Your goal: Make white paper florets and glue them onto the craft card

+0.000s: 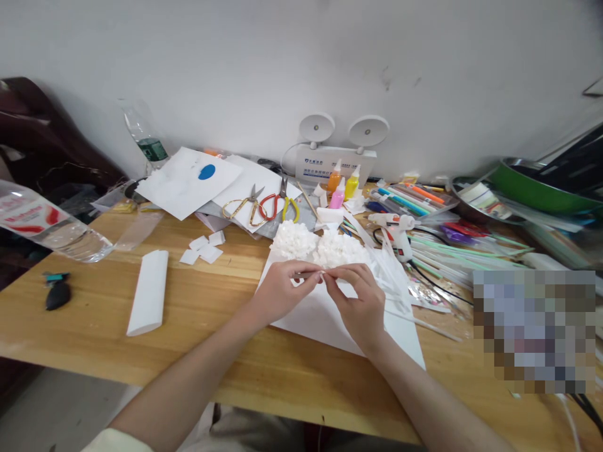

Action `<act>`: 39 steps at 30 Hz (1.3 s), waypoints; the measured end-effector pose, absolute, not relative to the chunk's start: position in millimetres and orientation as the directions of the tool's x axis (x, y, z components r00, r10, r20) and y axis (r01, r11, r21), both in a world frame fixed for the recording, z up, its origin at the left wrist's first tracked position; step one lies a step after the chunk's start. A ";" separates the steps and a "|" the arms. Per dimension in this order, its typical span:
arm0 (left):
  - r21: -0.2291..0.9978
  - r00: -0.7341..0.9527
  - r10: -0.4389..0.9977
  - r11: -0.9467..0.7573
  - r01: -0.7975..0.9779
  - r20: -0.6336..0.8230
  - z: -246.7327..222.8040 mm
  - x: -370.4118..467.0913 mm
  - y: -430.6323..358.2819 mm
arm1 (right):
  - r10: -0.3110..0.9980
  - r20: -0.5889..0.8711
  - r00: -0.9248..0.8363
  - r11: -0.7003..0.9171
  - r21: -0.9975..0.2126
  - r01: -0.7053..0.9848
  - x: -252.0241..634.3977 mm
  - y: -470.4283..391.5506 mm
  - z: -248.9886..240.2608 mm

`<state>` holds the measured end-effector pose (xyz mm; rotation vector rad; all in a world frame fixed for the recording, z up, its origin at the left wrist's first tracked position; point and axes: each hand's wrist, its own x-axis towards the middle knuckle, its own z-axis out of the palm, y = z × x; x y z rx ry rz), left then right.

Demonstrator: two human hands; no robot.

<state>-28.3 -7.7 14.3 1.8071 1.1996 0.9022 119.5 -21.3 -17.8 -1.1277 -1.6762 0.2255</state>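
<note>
My left hand (285,289) and my right hand (355,295) meet over a white sheet (311,323), fingertips pinched together. Between them is a small white piece of paper (321,276), mostly covered by the fingers. Something thin and stick-like also shows under my left fingers, too small to make out. Just behind the hands sit two fluffy white clumps (294,240) made of many small bits. Several small white paper squares (210,253) lie to the left, near a folded white paper strip (148,292).
Scissors (242,204) and yellow-handled pliers (289,207) lie at the back, near small paint bottles (338,194). A glue gun (398,235) with a black cord and several pale straws (466,254) are at right. A water bottle (51,220) lies tilted at left.
</note>
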 end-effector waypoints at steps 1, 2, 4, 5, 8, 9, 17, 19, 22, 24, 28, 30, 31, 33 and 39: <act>0.879 0.292 0.946 -0.253 0.404 0.138 14.3 -28.6 -7.2 | 0.776 0.631 -0.004 0.527 -0.645 0.554 119.6 -21.3 -16.8; 0.874 0.279 0.950 -0.251 0.416 0.140 14.3 -28.9 -6.6 | 0.797 0.604 -0.017 0.516 -0.665 0.540 119.7 -21.2 -15.7; 0.862 0.258 0.954 -0.256 0.438 0.152 14.2 -29.7 -5.6 | 0.841 0.537 -0.060 0.490 -0.712 0.502 119.8 -21.0 -14.1; 0.857 0.255 0.954 -0.261 0.445 0.158 14.2 -29.9 -5.2 | 0.860 0.504 -0.083 0.477 -0.735 0.482 119.9 -21.0 -13.7; 0.849 0.275 0.947 -0.281 0.448 0.168 14.0 -30.0 -4.8 | 0.890 0.436 -0.130 0.446 -0.781 0.437 120.4 -20.8 -14.0; 0.846 0.284 0.944 -0.287 0.449 0.169 13.9 -29.8 -4.8 | 0.894 0.427 -0.136 0.442 -0.788 0.429 120.6 -20.6 -14.4; 0.839 0.298 0.941 -0.290 0.461 0.162 14.7 -29.0 -6.6 | 0.886 0.449 -0.119 0.453 -0.777 0.438 120.5 -19.7 -15.0; 0.844 0.294 0.943 -0.280 0.458 0.153 15.1 -29.0 -7.1 | 0.877 0.471 -0.097 0.460 -0.763 0.455 120.4 -20.7 -14.6; 0.864 0.302 0.943 -0.267 0.427 0.142 15.3 -28.9 -7.9 | 0.851 0.524 -0.038 0.474 -0.734 0.486 120.2 -22.6 -14.1; 0.877 0.311 0.940 -0.263 0.401 0.140 15.1 -28.7 -8.4 | 0.828 0.561 -0.003 0.487 -0.716 0.500 120.0 -23.5 -13.7; 0.884 0.311 0.939 -0.268 0.382 0.149 14.7 -28.2 -9.1 | 0.778 0.628 0.014 0.530 -0.668 0.523 119.4 -23.8 -13.8; 0.886 0.314 0.938 -0.267 0.379 0.148 14.8 -27.9 -9.4 | 0.760 0.649 0.018 0.539 -0.647 0.540 119.2 -23.8 -14.4; 0.888 0.318 0.937 -0.263 0.376 0.143 14.9 -27.8 -9.7 | 0.756 0.654 0.022 0.538 -0.640 0.548 119.1 -23.9 -14.9; 0.898 0.324 0.937 -0.249 0.363 0.129 15.0 -27.7 -10.3 | 0.753 0.657 0.037 0.528 -0.637 0.562 119.1 -24.2 -15.8; 0.927 0.324 0.942 -0.197 0.318 0.089 13.9 -27.5 -11.3 | 0.744 0.667 0.043 0.534 -0.632 0.561 119.2 -23.6 -18.7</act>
